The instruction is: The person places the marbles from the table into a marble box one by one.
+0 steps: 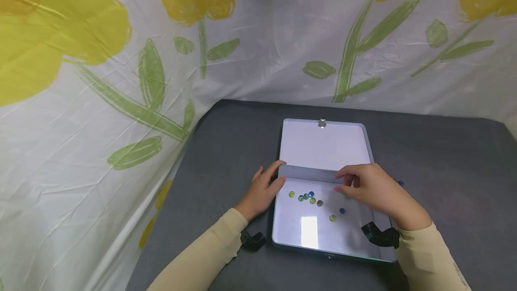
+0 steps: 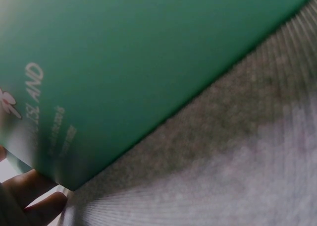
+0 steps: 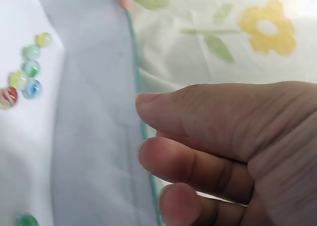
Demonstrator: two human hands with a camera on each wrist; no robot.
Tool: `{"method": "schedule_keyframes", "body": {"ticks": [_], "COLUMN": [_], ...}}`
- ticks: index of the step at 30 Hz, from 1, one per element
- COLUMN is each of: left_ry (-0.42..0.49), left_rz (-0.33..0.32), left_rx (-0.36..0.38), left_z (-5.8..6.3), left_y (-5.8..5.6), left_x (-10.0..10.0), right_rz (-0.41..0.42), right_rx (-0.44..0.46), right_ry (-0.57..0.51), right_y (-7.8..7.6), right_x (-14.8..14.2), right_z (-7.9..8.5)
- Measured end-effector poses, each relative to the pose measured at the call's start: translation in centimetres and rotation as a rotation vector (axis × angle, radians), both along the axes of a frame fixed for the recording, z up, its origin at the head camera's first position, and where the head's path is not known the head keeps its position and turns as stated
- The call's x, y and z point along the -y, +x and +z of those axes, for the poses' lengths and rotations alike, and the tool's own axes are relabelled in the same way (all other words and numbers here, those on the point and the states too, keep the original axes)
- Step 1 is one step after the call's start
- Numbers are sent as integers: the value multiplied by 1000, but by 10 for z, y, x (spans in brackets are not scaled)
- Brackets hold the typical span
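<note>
A shallow tin box [image 1: 291, 230], pale inside and green outside, lies with its hinged lid [image 1: 323, 143] laid back. Several glass marbles [image 1: 313, 200] are scattered on its floor, yellow, green and blue among them; a red-and-white one [image 3: 8, 98] shows in the right wrist view. My left hand [image 1: 260, 192] grips the box's far left corner, thumb at the rim. In the left wrist view, fingertips [image 2: 47, 208] lie by the corner of the green side. Over the box's far right part hovers my right hand [image 1: 369, 190], thumb and fingers apart, nothing visible between them.
The box rests on a dark grey table [image 1: 226, 147]. Just right of the right hand, a small blue object [image 1: 400, 183] lies outside the box. A white flower-printed cloth [image 1: 262, 57] hangs behind and at the left. A metal clasp [image 1: 322, 123] sits on the lid's far edge.
</note>
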State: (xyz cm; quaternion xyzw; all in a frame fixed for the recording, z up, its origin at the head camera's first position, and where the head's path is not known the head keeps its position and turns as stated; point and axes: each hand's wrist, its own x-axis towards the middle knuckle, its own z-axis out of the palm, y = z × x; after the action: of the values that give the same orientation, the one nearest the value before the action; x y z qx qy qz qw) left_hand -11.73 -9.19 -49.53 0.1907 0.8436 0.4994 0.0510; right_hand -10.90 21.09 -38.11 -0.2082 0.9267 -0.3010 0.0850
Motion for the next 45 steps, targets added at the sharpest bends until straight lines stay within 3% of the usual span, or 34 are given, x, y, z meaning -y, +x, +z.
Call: {"method": "schedule_keyframes", "body": {"ticks": [10,19,33,45], "left_ry": [-12,-21,-28,-19], "left_rz": [0,4,10,18], "left_rx": [3,6,13,16], "left_z": [3,3,2,2], "left_y": [0,0,0,0], "left_x": [0,1,0,-1], "right_rz": [-169,-275,-144,-132], "right_rx": [-47,-9,110,42], "right_ry": [-25,-17,50,89], "right_y": [14,25,31,34], "right_x": [-41,-79,-98,-96], "right_z": [7,0,-46,-72]}}
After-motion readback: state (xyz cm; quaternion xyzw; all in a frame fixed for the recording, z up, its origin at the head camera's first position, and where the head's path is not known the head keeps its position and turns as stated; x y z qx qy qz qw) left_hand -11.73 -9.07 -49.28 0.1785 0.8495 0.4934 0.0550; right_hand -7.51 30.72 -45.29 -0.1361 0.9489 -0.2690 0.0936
